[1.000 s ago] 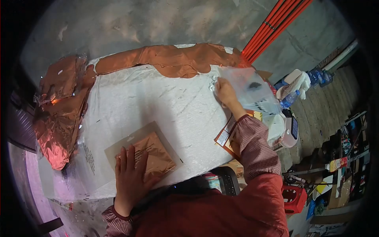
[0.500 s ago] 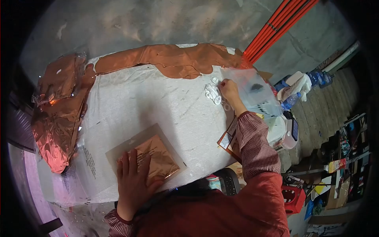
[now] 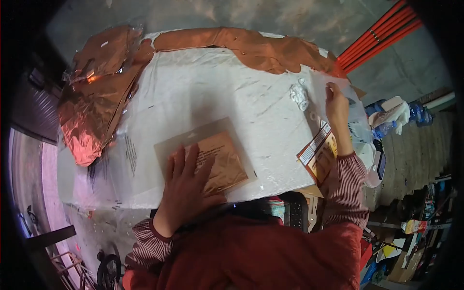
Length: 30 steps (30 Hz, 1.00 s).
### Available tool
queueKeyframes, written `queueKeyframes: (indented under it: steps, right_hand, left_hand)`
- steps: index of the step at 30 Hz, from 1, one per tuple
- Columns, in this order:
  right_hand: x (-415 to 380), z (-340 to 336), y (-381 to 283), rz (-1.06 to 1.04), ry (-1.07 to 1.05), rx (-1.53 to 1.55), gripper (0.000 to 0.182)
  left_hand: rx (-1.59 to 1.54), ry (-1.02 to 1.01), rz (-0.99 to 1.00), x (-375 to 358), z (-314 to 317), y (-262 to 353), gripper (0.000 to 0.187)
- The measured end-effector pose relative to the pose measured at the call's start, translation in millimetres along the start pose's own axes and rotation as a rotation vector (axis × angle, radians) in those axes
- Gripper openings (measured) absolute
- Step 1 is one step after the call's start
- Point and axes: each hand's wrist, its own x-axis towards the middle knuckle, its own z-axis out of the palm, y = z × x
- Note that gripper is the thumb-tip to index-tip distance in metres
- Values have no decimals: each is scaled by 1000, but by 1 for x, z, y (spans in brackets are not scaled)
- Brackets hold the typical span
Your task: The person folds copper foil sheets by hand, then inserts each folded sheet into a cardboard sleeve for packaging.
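My left hand (image 3: 187,180) lies flat, fingers spread, on a folded copper-coloured foil piece (image 3: 227,166) inside a frosted clear bag (image 3: 166,151) at the table's near edge. On the right, my right hand (image 3: 337,108) is closed with thumb and forefinger together over the clear plastic bags (image 3: 355,104); whatever it pinches is too small to make out. Just left of that hand is a small bunch of shiny white pieces (image 3: 299,95). Printed cards (image 3: 318,151), orange and white, lie below it, partly beneath my right forearm.
Flat copper foil sheets (image 3: 212,39) line the white table's (image 3: 203,87) far edge. More foil in clear wrap (image 3: 94,108) covers the left end. Orange poles (image 3: 379,41) lean at the far right corner. Plastic bottles (image 3: 385,129) stand beyond the right edge.
My right hand has moved right, away from the white pieces, to above the clear bags. More of the printed cards shows. My left hand stays on the bagged foil while the view has shifted.
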Motion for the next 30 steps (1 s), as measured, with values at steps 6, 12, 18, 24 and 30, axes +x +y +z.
queueKeyframes:
  steps: [6, 12, 18, 24, 30]
  right_hand:
    - [-56, -57, -65, -245, -198, 199, 18]
    - [-21, -19, 35, 95, 110, 614, 18]
    - [5, -69, 84, 454, 471, 1399, 10]
    - [-103, -85, -68, 310, -157, 1268, 12]
    - [-212, -77, -130, 302, -339, 1094, 8]
  left_hand:
    - [-63, -22, 206, -9, 3, 14, 64]
    - [-143, 95, 223, -2, 14, 17, 35]
    - [27, 253, 248, 6, 24, 27, 24]
    - [235, 177, 244, 21, 28, 37, 27]
    - [345, 166, 310, 16, 32, 35, 25]
